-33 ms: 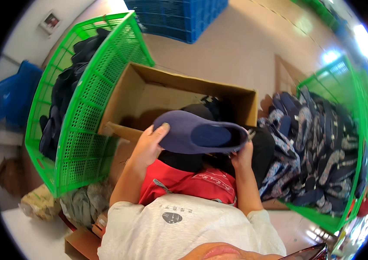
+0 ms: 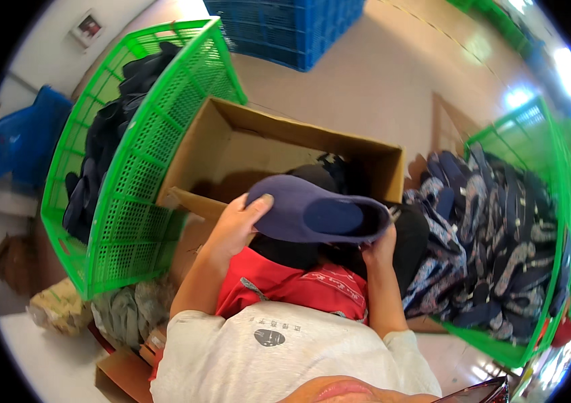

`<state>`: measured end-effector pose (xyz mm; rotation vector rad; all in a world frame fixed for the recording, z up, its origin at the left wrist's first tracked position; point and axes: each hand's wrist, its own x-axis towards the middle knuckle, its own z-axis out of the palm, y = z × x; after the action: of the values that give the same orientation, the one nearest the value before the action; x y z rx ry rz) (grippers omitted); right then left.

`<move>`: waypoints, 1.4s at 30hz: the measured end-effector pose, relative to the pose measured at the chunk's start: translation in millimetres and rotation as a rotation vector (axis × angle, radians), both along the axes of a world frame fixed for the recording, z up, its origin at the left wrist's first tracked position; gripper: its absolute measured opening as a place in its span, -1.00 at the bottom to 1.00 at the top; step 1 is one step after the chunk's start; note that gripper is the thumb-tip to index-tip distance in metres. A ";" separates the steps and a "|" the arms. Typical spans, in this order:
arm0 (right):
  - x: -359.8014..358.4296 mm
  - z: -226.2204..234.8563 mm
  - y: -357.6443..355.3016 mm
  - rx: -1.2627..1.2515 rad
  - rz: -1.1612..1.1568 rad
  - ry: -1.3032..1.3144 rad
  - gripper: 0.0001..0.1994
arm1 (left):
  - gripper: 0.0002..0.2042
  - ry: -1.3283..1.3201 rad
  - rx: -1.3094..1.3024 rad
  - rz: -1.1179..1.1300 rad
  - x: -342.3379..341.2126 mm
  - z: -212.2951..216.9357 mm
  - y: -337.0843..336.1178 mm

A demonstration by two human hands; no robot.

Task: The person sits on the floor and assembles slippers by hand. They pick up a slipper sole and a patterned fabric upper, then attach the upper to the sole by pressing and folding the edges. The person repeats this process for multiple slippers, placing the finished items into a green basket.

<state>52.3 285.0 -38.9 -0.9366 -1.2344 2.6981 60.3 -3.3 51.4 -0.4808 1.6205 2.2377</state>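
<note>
An open cardboard box [image 2: 299,134] lies directly ahead of the wearer, its near side partly obstructed by the held work and the hands. Dark items [image 2: 339,168] lie inside, number not determinable. A left green crate [image 2: 141,161] stands tilted in view beside the box, holding dark pieces [image 2: 107,127]; a right green crate [image 2: 514,131] is heaped with dark and patterned pieces [image 2: 494,248], too overlapped to count. Beyond stands a blue crate [image 2: 285,30]. Count: one cardboard box ahead, two green crates flanking it, one navy shoe [image 2: 278,208] in hand. The shoe is held above the box's near edge, toe leftward, opening upward. The left hand [image 2: 235,221] grips the toe end, thumb on top; the right hand [image 2: 383,248] holds the heel end, its fingers partly hidden. Both forearms extend forward.
</note>
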 end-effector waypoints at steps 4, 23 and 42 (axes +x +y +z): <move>4.2 6.1 -1.2 0.022 0.057 -0.113 -0.75 | -0.55 0.011 -0.273 -0.233 4.9 6.6 -6.4; 14.4 -42.3 6.4 0.160 0.349 -0.136 -0.77 | -0.72 -0.051 0.058 0.022 55.2 62.3 -83.3; 17.6 -49.4 5.0 0.134 0.459 -0.123 -0.80 | -0.52 0.363 -0.254 0.687 13.5 -10.2 -95.5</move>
<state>69.9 289.9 -88.3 -0.9076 -1.8306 2.8630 73.8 -98.8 41.3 -0.8424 2.1973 2.7319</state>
